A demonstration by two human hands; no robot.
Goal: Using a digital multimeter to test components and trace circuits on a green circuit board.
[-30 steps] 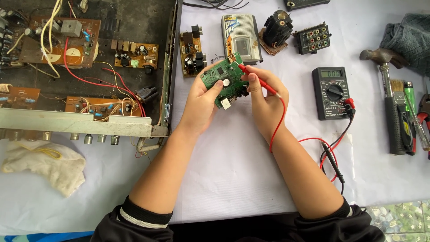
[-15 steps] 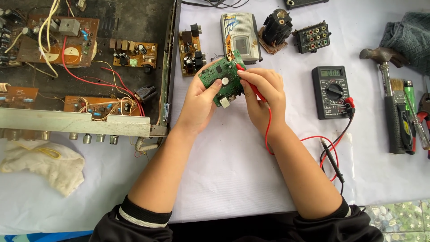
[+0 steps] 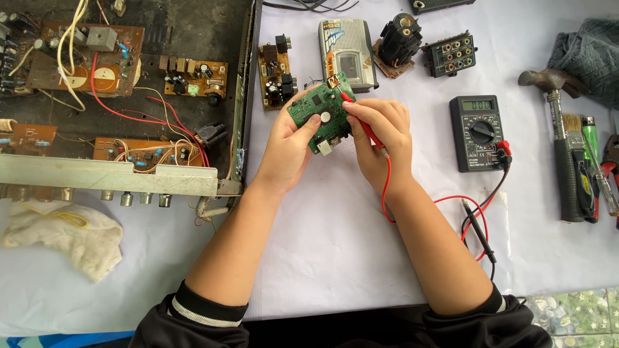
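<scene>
Right now the left hand (image 3: 291, 138) is gripping a small green circuit board (image 3: 320, 111) from its left side, thumb pressing on the face, holding it tilted above the white surface (image 3: 335, 258). The right hand (image 3: 377, 138) is closing round a red probe (image 3: 358, 119) like a pen, and is sitting just right of the board, so the probe tip is pointing up and left onto the board's upper right edge. A red lead (image 3: 387, 193) is trailing down from this hand and curving right to a black multimeter (image 3: 477, 132). A black probe (image 3: 478, 232) is lying loose on the surface, nearer the right arm.
</scene>
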